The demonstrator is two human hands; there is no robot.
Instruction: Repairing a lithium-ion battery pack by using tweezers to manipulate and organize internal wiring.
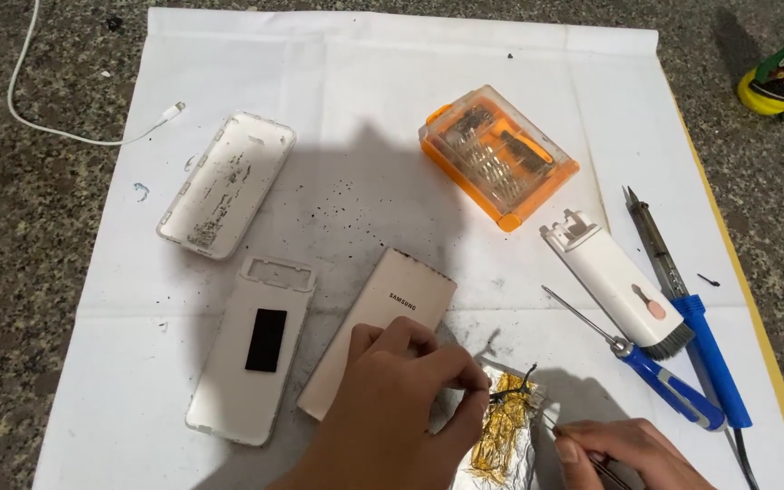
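Head view: left hand (401, 399) pinches together on the edge of a foil-wrapped part (501, 426), low on the white sheet (365, 73). Right hand (623, 454) closed around tweezers (583, 449) at its connector. Silver foil, gold strips, thin black wires: light, flimsy, probably tears easily; best gripped by edges.

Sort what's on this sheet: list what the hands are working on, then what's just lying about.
In hand:
left hand on foil-backed part
right hand holding tweezers

Lying about:
orange bit case
soldering iron
blue screwdriver
white shells
beige panel
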